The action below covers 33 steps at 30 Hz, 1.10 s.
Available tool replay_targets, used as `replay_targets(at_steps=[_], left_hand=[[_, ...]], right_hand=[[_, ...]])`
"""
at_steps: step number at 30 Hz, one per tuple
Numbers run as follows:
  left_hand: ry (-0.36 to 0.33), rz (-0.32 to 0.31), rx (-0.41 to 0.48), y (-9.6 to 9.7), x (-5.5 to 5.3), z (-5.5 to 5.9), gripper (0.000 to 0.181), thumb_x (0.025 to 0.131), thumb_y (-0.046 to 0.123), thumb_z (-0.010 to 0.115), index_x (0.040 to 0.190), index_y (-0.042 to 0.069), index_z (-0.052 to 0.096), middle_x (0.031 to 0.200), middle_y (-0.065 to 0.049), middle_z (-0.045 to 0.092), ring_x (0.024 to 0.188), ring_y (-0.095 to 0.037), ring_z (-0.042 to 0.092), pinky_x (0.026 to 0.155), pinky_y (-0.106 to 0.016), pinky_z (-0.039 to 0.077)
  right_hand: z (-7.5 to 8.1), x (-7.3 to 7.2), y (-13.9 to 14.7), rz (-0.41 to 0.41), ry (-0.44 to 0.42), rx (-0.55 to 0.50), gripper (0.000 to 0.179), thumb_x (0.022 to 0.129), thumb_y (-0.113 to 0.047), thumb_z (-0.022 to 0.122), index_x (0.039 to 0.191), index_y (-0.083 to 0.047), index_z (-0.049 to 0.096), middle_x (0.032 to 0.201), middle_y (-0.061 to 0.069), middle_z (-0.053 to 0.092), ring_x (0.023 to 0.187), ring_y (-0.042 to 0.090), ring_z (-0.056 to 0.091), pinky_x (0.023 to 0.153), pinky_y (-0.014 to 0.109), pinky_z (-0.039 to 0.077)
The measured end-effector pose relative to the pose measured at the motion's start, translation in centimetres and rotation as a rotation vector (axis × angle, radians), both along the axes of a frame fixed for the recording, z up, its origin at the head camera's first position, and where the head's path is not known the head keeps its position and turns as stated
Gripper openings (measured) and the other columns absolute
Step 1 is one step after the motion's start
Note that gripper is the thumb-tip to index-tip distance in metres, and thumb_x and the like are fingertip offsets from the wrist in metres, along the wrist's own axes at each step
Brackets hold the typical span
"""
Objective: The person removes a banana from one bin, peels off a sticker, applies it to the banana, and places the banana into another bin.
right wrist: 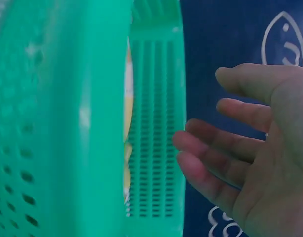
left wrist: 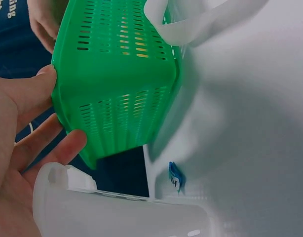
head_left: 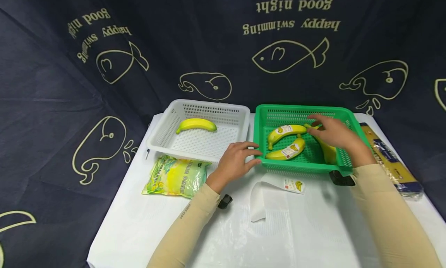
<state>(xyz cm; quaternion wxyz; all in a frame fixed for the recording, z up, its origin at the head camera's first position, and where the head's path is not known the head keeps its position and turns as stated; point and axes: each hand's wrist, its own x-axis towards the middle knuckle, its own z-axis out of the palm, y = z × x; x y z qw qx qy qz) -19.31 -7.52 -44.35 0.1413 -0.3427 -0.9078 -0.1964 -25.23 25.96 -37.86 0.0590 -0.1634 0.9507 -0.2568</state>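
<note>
My left hand (head_left: 235, 159) is at the front left corner of the green basket (head_left: 299, 166). In the left wrist view, the thumb (left wrist: 45, 79) touches its rim and the fingers lie loosely spread along the corner. Over the basket's right part is my right hand (head_left: 332, 132), its fingers spread and holding nothing in the right wrist view. Partly beneath it lies a banana (head_left: 327, 150), with no label showing. Two more bananas in the basket, an upper one (head_left: 294, 129) and a lower one (head_left: 296, 144), bear white stickers with a banana picture.
A white basket (head_left: 198, 155) with one banana (head_left: 196, 124) stands left of the green one. In front of it lies a yellow-green packet (head_left: 177, 177). A curled sticker strip (head_left: 258, 202) lies before the green basket; a brown-and-blue package (head_left: 393, 159) is at the right.
</note>
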Motion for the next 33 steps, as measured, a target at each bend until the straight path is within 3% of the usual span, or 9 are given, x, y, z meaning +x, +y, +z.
replay_targets(at_steps=[9,15,20,27,33], left_hand=[[-0.008,0.017,-0.011,0.0,0.0,0.2,0.027,0.092,0.044,0.062,0.112,0.029,0.072,0.128,0.009,0.057,0.12,-0.008,0.049,0.099,-0.033,0.035],[-0.004,0.012,0.002,0.1,0.0,0.2,0.027,0.092,0.043,0.062,0.112,0.027,0.073,0.127,0.008,0.058,0.12,-0.009,0.05,0.098,-0.034,0.036],[-0.004,0.008,-0.001,0.1,0.1,0.1,0.027,0.092,0.042,0.063,0.111,0.027,0.073,0.127,0.008,0.058,0.12,-0.01,0.05,0.097,-0.035,0.036],[0.004,0.005,0.008,0.0,0.0,0.0,0.026,0.092,0.042,0.063,0.111,0.026,0.073,0.126,0.007,0.058,0.118,-0.009,0.051,0.097,-0.034,0.036],[0.006,0.002,0.011,0.1,0.0,-0.1,0.026,0.092,0.041,0.064,0.11,0.026,0.073,0.126,0.007,0.059,0.118,-0.009,0.051,0.098,-0.034,0.036]], right_hand=[[-0.8,4.1,-2.6,0.014,0.143,-0.149,0.041,0.099,-0.029,0.055,0.134,-0.008,0.054,0.12,0.012,0.061,0.103,0.03,0.058,0.083,0.05,0.046],[-2.8,6.4,-3.7,-0.02,0.242,-0.184,0.03,0.097,-0.026,0.06,0.123,-0.012,0.063,0.111,0.004,0.065,0.088,0.023,0.061,0.074,0.044,0.049],[-4.4,8.4,-4.3,0.003,0.301,-0.172,0.026,0.097,-0.027,0.059,0.118,-0.014,0.065,0.111,-0.001,0.063,0.09,0.02,0.061,0.074,0.043,0.05],[-5.7,9.9,-5.3,0.035,0.39,-0.173,0.021,0.093,-0.027,0.065,0.113,-0.022,0.067,0.105,-0.006,0.062,0.089,0.014,0.059,0.074,0.039,0.046],[-7.0,10.1,-5.4,0.071,0.469,-0.207,0.021,0.087,-0.017,0.073,0.107,-0.023,0.07,0.103,-0.011,0.063,0.093,0.009,0.06,0.07,0.035,0.048]])
